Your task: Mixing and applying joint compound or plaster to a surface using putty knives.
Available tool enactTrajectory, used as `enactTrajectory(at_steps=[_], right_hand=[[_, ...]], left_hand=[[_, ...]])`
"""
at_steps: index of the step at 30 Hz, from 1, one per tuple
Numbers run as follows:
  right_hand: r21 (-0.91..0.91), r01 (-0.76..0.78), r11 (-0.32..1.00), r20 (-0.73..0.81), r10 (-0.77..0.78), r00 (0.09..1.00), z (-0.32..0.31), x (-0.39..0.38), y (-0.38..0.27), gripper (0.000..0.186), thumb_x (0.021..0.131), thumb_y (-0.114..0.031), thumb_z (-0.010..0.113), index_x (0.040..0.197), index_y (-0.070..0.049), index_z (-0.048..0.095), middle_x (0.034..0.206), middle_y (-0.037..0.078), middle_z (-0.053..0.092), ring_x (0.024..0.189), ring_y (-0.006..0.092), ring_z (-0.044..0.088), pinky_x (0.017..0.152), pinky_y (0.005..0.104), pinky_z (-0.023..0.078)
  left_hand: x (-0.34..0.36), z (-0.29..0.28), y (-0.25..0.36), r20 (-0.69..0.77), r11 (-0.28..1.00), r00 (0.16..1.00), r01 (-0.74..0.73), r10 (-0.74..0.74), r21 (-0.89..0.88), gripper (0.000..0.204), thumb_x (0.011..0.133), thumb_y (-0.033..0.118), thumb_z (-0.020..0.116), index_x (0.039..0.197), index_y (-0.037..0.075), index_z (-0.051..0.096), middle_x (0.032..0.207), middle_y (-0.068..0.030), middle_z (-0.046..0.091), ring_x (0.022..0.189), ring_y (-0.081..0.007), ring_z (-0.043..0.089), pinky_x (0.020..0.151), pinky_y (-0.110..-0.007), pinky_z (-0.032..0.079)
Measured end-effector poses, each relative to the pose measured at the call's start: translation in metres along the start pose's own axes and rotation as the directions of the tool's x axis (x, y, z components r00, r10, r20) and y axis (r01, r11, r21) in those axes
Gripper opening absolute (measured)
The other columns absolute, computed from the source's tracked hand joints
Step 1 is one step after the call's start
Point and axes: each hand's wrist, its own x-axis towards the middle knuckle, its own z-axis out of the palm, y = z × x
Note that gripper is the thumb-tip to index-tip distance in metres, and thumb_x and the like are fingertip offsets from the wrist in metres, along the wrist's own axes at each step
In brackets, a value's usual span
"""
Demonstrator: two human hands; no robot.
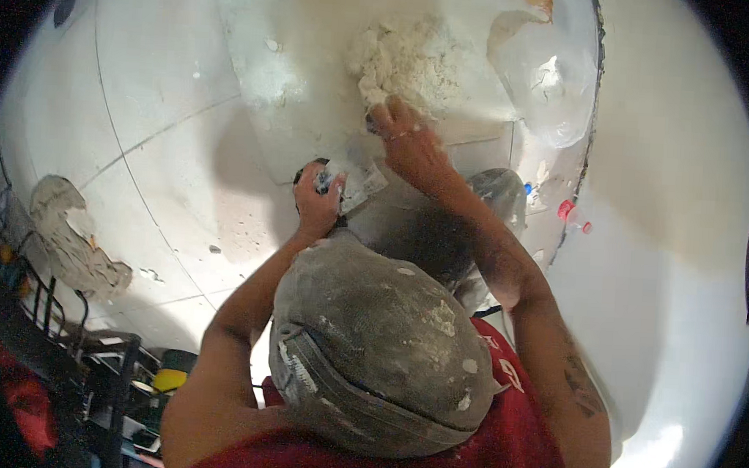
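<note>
A lumpy mound of off-white paste (396,61) lies on a pale flat sheet (266,118), ahead of both hands. The right hand (409,147) is at the mound's near edge, fingers curled; from here I cannot tell what they pinch. The left hand (315,201), nearer the body, grips a paste-smeared flat tool (362,182). White floor tiles (165,189) surround the sheet's left side.

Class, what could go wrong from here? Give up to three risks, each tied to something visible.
1. The loose pale pile has no rim around it, so it might scatter as the right hand works at its edge.
2. Both that hand and the left hand are bare; skin could suffer if the material, which I cannot identify, is harsh.
3. The small red item lies near the right knee and might get knocked.
</note>
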Motion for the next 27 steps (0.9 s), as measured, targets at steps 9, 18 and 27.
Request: enactTrajectory(at_steps=[9, 18, 27], right_hand=[[-0.123, -0.018, 0.992, 0.030, 0.022, 0.999, 0.072, -0.032, -0.021, 0.031, 0.073, -0.017, 0.053, 0.102, -0.008, 0.049, 0.097, 0.013, 0.050, 0.072, 0.0244, 0.055, 0.056, 0.0371, 0.047], [-0.044, -0.044, 0.998, -0.098, 0.040, 0.994, 0.072, -0.016, -0.063, 0.015, 0.069, -0.013, 0.053, 0.083, -0.009, 0.050, 0.074, 0.006, 0.047, 0.060, 0.0189, 0.055, 0.053, 0.0318, 0.046], [0.117, -0.008, 0.993, -0.044, 0.013, 0.999, 0.066, -0.021, -0.078, 0.019, 0.069, -0.011, 0.053, 0.087, -0.008, 0.051, 0.078, 0.007, 0.049, 0.062, 0.0202, 0.055, 0.052, 0.0329, 0.046]], left_hand=[[-0.001, -0.056, 0.008, -0.220, 0.936, 0.928, 0.243, -0.300, -0.254, 0.015, 0.077, 0.009, 0.058, 0.072, 0.001, 0.047, 0.067, -0.0016, 0.047, 0.061, -0.0092, 0.042, 0.054, -0.026, 0.037], [0.001, -0.074, -0.004, -0.312, 0.860, 0.860, 0.241, -0.404, -0.451, 0.013, 0.077, 0.006, 0.056, 0.072, 0.001, 0.045, 0.066, -0.0011, 0.045, 0.059, -0.0086, 0.042, 0.052, -0.022, 0.036], [0.025, -0.112, -0.007, -0.393, 0.816, 0.823, 0.137, -0.409, -0.562, 0.012, 0.077, 0.004, 0.056, 0.078, 0.002, 0.045, 0.076, -0.0052, 0.050, 0.065, -0.0149, 0.051, 0.056, -0.028, 0.047]])
